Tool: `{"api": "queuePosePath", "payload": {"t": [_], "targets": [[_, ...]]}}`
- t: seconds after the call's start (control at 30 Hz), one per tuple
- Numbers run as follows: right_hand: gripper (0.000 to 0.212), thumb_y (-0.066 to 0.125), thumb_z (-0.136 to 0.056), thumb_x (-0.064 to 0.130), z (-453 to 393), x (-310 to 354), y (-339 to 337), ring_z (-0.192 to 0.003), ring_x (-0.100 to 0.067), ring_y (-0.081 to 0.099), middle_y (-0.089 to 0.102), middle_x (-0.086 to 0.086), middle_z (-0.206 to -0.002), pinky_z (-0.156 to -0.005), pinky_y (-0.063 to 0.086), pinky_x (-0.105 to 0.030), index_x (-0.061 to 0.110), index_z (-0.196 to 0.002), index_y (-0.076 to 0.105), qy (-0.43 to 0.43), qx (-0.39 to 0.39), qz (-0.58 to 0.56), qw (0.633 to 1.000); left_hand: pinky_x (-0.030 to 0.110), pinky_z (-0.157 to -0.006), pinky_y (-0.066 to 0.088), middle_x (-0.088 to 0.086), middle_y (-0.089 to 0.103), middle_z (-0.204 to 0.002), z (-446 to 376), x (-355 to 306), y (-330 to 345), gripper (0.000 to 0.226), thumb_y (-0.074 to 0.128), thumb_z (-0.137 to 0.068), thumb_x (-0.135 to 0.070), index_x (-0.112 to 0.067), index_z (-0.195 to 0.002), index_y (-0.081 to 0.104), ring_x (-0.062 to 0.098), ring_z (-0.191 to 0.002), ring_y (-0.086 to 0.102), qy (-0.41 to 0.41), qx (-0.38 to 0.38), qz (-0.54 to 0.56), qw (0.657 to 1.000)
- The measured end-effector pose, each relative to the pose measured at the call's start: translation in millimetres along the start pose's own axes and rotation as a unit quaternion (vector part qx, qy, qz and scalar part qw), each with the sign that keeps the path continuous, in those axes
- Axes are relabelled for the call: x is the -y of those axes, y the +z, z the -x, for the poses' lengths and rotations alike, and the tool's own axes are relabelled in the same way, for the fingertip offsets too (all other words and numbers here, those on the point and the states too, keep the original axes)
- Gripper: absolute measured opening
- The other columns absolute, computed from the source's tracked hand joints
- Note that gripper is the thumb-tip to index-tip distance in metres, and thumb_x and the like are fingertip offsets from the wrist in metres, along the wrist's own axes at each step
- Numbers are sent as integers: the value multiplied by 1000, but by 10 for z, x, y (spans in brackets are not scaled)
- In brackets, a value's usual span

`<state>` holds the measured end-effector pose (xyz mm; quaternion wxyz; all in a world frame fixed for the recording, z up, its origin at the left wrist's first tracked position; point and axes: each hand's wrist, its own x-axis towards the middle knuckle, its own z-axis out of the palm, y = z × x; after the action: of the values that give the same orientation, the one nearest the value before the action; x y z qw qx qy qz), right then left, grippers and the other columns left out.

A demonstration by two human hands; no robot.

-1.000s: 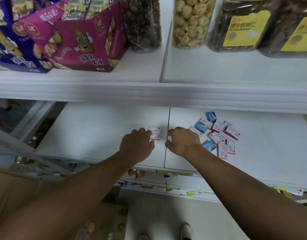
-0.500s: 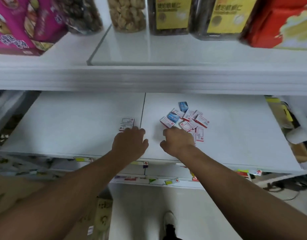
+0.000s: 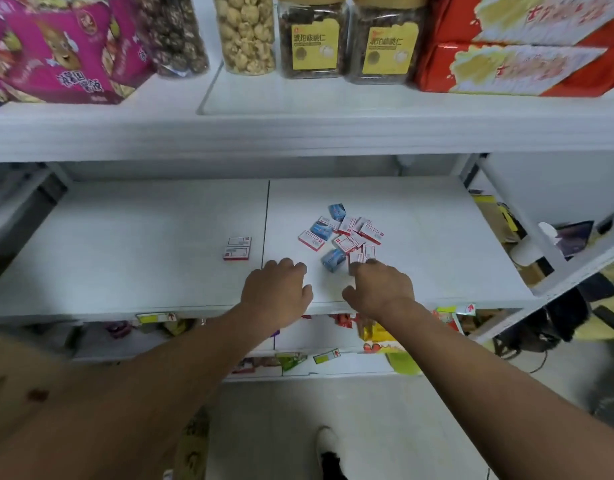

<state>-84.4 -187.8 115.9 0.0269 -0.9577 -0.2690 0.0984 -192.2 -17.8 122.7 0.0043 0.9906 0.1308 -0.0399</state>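
Note:
A loose pile of small red-and-white and blue boxes (image 3: 343,233) lies on the white middle shelf (image 3: 125,265), right of its centre seam. Two more red-and-white boxes (image 3: 237,248) lie side by side left of the seam. My left hand (image 3: 276,289) hovers or rests palm down near the shelf's front edge, fingers loosely curled, holding nothing. My right hand (image 3: 380,285) reaches to the pile's near edge. Its fingertips cover the near end of a red-and-white box (image 3: 357,255), beside a blue box (image 3: 333,259). Whether they pinch it is hidden.
The upper shelf (image 3: 298,133) overhangs, carrying pink snack boxes (image 3: 56,53), clear jars of snacks (image 3: 245,32), yellow-labelled jars (image 3: 314,36) and red boxes (image 3: 513,64). A lower shelf with packets (image 3: 375,336) sits below. A cardboard box (image 3: 7,368) stands at the lower left.
Both hands left the two side-by-side boxes and moved right. The right hand went to the pile's near edge. The camera view shifted right.

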Motion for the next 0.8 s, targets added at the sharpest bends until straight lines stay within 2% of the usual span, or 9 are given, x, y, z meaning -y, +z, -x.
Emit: {"api": "queuePosePath", "payload": {"t": [0.1,0.23,0.37,0.5,0.63,0.8], "targets": [[49,58,-92,48,185,-56,-114,-111,-27,63,63,-1,-127,-81,50,-36,31,-138,59,6,2,15,1000,44,-90,59,2,66,-131,156,-101,-89,45,43,-107,-49,-23,-141,59,26,-114,64,21,-5,-23,999],[48,59,-92,51,384,-132,-299,-109,-26,64,65,0,-127,-73,43,-34,31,-135,61,15,-12,12,1000,45,-94,58,3,63,-141,251,-232,-330,49,44,-108,-48,-24,-148,55,26,-121,62,27,-24,-33,999],[48,59,-89,53,605,-224,-431,-102,-24,65,66,1,-124,-69,44,-33,32,-132,63,16,-30,6,999,44,-97,58,2,60,-151,404,-444,-521,54,44,-107,-53,-27,-154,51,25,-126,61,17,-32,-34,999],[50,59,-88,54,751,-417,-486,-103,-24,65,66,1,-124,-69,46,-34,32,-133,62,6,-30,6,1000,42,-89,58,2,63,-145,475,-642,-517,55,39,-107,-57,-27,-151,53,23,-119,63,9,-41,-46,998],[51,60,-88,53,852,-619,-550,-108,-24,63,65,1,-124,-72,49,-36,32,-135,61,-8,-29,14,999,38,-75,49,3,63,-146,452,-840,-487,57,38,-106,-59,-28,-153,51,22,-117,63,-11,-21,-60,998],[52,63,-88,53,953,-893,-657,-107,-24,64,65,1,-127,-75,50,-36,33,-136,60,-19,-28,1,999,38,-73,47,2,65,-141,434,-1090,-442,59,37,-103,-62,-29,-149,54,23,-114,64,-37,-20,-42,998]]}}
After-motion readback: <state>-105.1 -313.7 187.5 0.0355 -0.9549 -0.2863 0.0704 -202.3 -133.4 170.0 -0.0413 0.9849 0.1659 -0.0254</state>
